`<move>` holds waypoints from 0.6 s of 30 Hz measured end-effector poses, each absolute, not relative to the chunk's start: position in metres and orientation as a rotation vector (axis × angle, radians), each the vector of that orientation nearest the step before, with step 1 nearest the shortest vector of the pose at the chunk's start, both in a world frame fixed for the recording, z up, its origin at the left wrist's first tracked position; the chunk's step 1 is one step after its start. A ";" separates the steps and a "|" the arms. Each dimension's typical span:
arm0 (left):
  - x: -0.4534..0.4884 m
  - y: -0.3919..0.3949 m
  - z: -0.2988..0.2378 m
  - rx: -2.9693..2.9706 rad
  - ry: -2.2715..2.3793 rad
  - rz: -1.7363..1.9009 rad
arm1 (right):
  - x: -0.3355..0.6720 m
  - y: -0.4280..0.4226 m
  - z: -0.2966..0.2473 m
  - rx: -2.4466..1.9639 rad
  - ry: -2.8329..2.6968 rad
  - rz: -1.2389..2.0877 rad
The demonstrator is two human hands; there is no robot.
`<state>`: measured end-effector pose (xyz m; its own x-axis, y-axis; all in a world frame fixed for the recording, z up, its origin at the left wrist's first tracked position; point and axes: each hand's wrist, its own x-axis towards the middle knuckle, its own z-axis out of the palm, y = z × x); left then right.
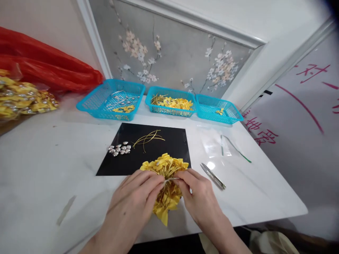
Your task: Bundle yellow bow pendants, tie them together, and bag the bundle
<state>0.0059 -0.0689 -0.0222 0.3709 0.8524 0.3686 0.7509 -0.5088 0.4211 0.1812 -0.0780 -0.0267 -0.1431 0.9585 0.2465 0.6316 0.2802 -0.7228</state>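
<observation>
A bunch of yellow ribbon-like flowers with gold stems lies near the table's front edge, between my two hands. A thin whitish tie crosses the middle of its stems. My left hand is closed, pinching one end of the tie at the fingertips. On the other side my right hand pinches the other end, finger and thumb together. Parts of the bunch are hidden behind my fingers. Whether the tie is knotted I cannot tell.
Behind the bunch lies a black mat with silver heart-shaped beads and gold wires. Thread snips and a green twist tie are on the right. Blue baskets line the back; bagged yellow flowers are far left.
</observation>
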 end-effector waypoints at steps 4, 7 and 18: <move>0.007 -0.065 -0.021 2.392 1.447 0.860 | 0.182 -0.070 -0.020 -1.379 -1.908 0.613; 0.006 -0.062 -0.022 2.356 1.455 0.869 | 0.185 -0.064 -0.016 -1.370 -1.958 0.633; 0.003 -0.058 -0.013 2.414 1.365 0.855 | 0.188 -0.060 -0.017 -1.397 -2.119 0.522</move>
